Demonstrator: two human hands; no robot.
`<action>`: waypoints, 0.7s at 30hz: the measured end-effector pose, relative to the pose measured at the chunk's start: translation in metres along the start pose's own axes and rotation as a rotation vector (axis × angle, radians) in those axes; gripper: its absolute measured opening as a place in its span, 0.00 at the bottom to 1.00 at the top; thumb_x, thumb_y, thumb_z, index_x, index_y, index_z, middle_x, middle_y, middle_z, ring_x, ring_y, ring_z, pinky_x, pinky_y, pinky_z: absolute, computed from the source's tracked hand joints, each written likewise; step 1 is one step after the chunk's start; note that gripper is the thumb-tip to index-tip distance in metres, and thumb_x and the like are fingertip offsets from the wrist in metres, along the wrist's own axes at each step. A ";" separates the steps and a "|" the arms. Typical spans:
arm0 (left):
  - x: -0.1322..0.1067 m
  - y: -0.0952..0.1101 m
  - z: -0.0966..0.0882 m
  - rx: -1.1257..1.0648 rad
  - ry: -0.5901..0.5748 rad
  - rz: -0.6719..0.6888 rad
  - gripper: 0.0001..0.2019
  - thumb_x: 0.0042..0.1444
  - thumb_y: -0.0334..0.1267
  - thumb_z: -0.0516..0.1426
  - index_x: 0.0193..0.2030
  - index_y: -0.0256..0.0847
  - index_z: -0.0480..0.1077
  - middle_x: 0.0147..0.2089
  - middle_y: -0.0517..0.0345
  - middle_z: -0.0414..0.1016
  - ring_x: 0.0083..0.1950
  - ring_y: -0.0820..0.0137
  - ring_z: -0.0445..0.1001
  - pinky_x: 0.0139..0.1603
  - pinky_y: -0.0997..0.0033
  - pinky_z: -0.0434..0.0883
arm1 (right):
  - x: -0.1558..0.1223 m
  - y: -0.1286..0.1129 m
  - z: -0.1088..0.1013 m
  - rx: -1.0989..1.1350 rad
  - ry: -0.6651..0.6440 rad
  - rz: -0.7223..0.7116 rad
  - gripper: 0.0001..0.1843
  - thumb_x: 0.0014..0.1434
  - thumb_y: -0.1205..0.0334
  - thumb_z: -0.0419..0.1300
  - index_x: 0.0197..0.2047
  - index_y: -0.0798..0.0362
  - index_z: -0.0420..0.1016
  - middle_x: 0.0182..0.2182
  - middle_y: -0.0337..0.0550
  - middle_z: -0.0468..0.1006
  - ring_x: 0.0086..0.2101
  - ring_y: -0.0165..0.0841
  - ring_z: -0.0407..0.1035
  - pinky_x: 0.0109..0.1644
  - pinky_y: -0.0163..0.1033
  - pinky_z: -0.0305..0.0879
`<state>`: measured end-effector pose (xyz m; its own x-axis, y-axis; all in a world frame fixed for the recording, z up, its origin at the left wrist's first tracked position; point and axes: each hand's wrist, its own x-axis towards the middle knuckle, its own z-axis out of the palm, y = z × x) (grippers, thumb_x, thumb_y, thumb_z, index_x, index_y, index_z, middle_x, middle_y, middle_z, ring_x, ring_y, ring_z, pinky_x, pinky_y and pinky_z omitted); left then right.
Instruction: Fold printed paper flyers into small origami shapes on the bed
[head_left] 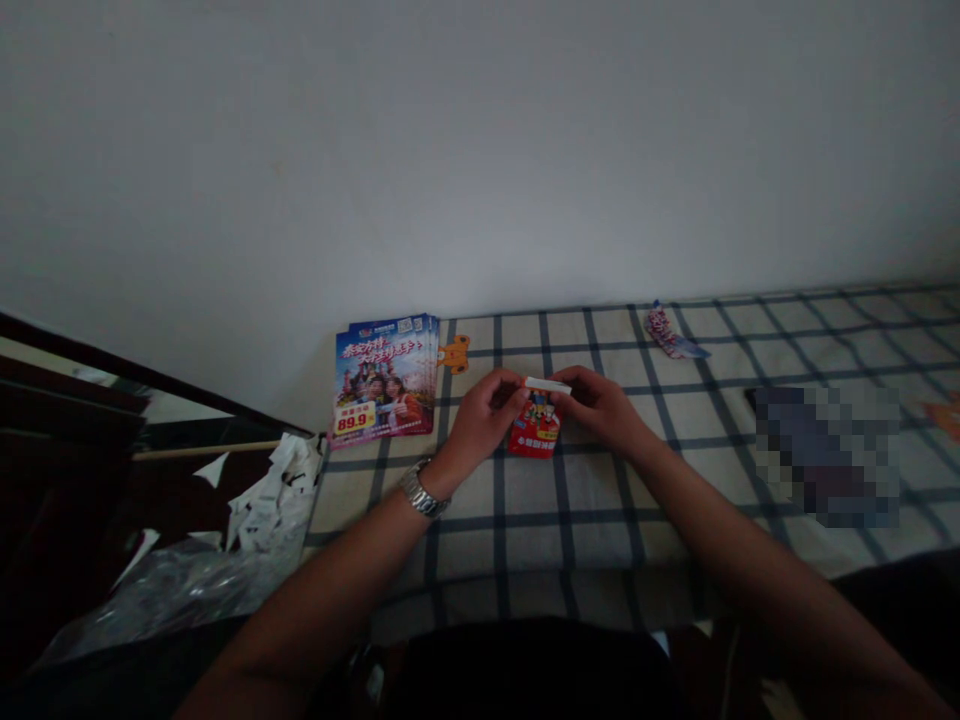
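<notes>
Between my two hands is a small red printed box (535,425) with cartoon figures, Chinese lettering and a white strip along its top edge. My left hand (486,415), with a metal watch (424,488) on the wrist, pinches its upper left corner. At the upper right corner, my right hand (598,405) grips it with thumb and fingers. The box is tilted over the checked cloth (465,520); whether its lower end touches the cloth I cannot tell. What the white strip is, an open end or paper inside, is unclear.
A stack of colourful flyers (384,385) lies left by the wall (480,160), beside an orange bear cutout (454,354). A crumpled wrapper (667,332) lies at the back right. A pixelated object (825,455) is on the right. Torn paper (277,500) and clear plastic (180,580) lie at the lower left.
</notes>
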<state>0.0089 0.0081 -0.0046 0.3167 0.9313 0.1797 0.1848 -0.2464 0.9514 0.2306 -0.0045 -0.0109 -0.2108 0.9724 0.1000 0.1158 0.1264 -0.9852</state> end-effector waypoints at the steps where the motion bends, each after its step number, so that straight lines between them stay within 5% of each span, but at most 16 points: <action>1: 0.000 0.000 0.000 -0.011 0.006 -0.007 0.14 0.67 0.51 0.59 0.44 0.42 0.71 0.40 0.58 0.77 0.40 0.68 0.77 0.42 0.70 0.74 | 0.000 -0.001 0.000 0.000 -0.003 0.002 0.18 0.62 0.44 0.69 0.47 0.47 0.77 0.39 0.42 0.83 0.38 0.38 0.78 0.43 0.44 0.77; 21: -0.007 0.002 -0.006 -0.007 0.029 -0.013 0.13 0.68 0.49 0.60 0.40 0.41 0.70 0.37 0.60 0.75 0.37 0.71 0.74 0.39 0.73 0.73 | -0.006 -0.004 -0.002 -0.028 -0.027 -0.070 0.14 0.67 0.46 0.65 0.46 0.46 0.72 0.37 0.40 0.77 0.36 0.35 0.74 0.40 0.42 0.74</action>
<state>0.0010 0.0026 -0.0029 0.2875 0.9417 0.1748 0.1819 -0.2328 0.9553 0.2330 -0.0108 -0.0073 -0.2457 0.9554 0.1640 0.1270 0.1995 -0.9716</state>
